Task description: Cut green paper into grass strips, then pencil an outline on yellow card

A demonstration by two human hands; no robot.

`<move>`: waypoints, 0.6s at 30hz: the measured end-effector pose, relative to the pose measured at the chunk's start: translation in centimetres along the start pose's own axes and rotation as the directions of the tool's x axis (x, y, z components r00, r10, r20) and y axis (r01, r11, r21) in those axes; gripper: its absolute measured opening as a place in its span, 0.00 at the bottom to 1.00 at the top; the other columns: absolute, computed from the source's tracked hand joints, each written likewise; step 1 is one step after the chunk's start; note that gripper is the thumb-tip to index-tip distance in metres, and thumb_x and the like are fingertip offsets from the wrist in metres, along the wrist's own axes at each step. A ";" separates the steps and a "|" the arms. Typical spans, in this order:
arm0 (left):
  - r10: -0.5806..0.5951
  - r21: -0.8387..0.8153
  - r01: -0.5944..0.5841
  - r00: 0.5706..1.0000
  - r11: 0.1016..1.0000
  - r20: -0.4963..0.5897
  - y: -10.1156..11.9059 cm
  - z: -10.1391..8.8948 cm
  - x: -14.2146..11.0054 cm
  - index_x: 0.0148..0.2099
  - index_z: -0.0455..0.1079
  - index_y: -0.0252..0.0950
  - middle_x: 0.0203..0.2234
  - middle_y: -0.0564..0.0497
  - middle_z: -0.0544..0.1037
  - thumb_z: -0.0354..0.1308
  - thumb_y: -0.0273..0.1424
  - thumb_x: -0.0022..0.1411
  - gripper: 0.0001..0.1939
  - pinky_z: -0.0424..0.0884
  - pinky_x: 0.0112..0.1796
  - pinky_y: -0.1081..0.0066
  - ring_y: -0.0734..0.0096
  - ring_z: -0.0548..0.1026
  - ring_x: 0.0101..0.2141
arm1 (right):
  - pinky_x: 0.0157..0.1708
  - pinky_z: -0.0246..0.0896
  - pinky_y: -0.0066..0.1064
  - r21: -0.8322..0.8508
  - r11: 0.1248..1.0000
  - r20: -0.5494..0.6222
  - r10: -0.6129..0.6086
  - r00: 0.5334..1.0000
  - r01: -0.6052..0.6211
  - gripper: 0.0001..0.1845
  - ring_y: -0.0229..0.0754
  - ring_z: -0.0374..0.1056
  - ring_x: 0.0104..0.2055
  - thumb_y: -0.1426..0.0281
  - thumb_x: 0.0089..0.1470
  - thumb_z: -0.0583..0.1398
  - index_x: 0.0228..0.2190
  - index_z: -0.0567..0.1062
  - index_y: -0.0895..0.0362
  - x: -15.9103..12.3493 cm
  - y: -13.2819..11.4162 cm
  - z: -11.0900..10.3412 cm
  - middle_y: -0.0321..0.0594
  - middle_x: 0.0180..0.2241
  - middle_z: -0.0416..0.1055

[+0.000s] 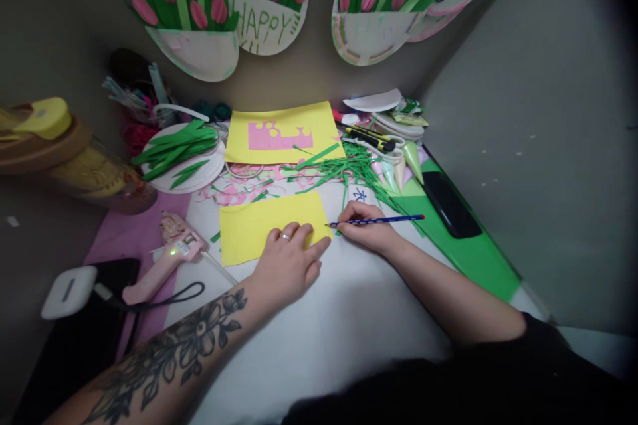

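A yellow sheet of paper lies on the white-covered table before me. My left hand rests flat on its lower right part, fingers spread, a ring on one finger. In my right hand is a dark blue pencil with a red end, pinched between thumb and fingers. Its tip is at the right edge of the yellow sheet; whether it touches the paper I cannot tell. Behind lies a second yellow sheet with a cut-up pink paper piece on it.
Green paper strips and pink scraps litter the middle. To the left are a pink glue gun, a white earphone case and a plate of green leaves. Cutters and a black phone-like object lie right.
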State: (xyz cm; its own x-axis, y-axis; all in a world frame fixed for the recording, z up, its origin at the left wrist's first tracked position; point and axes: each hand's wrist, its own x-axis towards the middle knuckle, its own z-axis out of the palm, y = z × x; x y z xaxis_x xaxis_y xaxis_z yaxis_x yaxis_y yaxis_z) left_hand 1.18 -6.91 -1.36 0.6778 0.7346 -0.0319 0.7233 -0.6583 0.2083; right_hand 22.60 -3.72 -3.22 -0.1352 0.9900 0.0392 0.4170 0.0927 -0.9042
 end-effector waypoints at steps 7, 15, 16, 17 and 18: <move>-0.003 0.014 0.003 1.000 1.000 -0.011 0.0 0.1 -0.1 0.59 0.61 0.50 0.52 0.45 0.66 0.46 0.36 0.65 0.20 0.60 0.44 0.54 0.53 0.62 0.51 | 0.23 0.56 0.27 -0.067 0.998 0.022 0.007 1.000 -0.006 0.05 0.35 0.61 0.23 0.69 0.41 0.61 0.20 0.70 0.56 0.2 0.3 0.0 0.33 0.20 0.68; -0.004 0.015 0.004 1.000 1.000 -0.010 0.0 0.0 -0.1 0.59 0.61 0.50 0.53 0.45 0.66 0.46 0.36 0.65 0.20 0.60 0.44 0.53 0.53 0.62 0.51 | 0.23 0.55 0.27 -0.043 0.999 0.022 0.000 1.000 0.001 0.05 0.36 0.61 0.23 0.70 0.41 0.60 0.20 0.68 0.55 0.2 0.5 0.0 0.33 0.20 0.67; -0.004 0.015 0.004 1.000 1.000 -0.010 0.0 0.0 -0.1 0.59 0.61 0.50 0.53 0.45 0.66 0.46 0.36 0.65 0.20 0.60 0.44 0.53 0.53 0.62 0.51 | 0.23 0.56 0.27 -0.036 0.999 0.018 -0.001 1.000 0.001 0.05 0.36 0.61 0.23 0.70 0.40 0.60 0.19 0.68 0.55 0.2 0.5 0.0 0.33 0.19 0.66; -0.004 0.014 0.004 1.000 1.000 -0.011 0.0 0.0 -0.1 0.59 0.61 0.50 0.52 0.45 0.66 0.46 0.36 0.65 0.20 0.60 0.44 0.53 0.53 0.62 0.51 | 0.23 0.56 0.27 -0.028 1.000 0.013 -0.003 1.000 0.003 0.05 0.36 0.61 0.23 0.70 0.40 0.60 0.19 0.67 0.55 0.2 0.5 0.0 0.33 0.19 0.66; -0.005 0.013 0.005 1.000 1.000 -0.012 0.0 0.0 -0.1 0.59 0.61 0.50 0.52 0.45 0.66 0.46 0.36 0.65 0.20 0.61 0.44 0.53 0.53 0.63 0.51 | 0.23 0.56 0.27 -0.023 1.000 0.011 -0.005 1.000 0.006 0.05 0.36 0.61 0.23 0.70 0.40 0.60 0.19 0.67 0.55 0.2 0.4 0.0 0.33 0.19 0.66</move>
State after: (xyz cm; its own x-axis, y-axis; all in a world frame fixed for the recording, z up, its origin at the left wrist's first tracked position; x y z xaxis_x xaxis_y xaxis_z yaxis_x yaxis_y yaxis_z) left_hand 1.14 -6.97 -1.37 0.6724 0.7399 -0.0210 0.7286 -0.6566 0.1952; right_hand 22.74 -3.48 -3.62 -0.1470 0.9883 0.0396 0.4363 0.1007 -0.8941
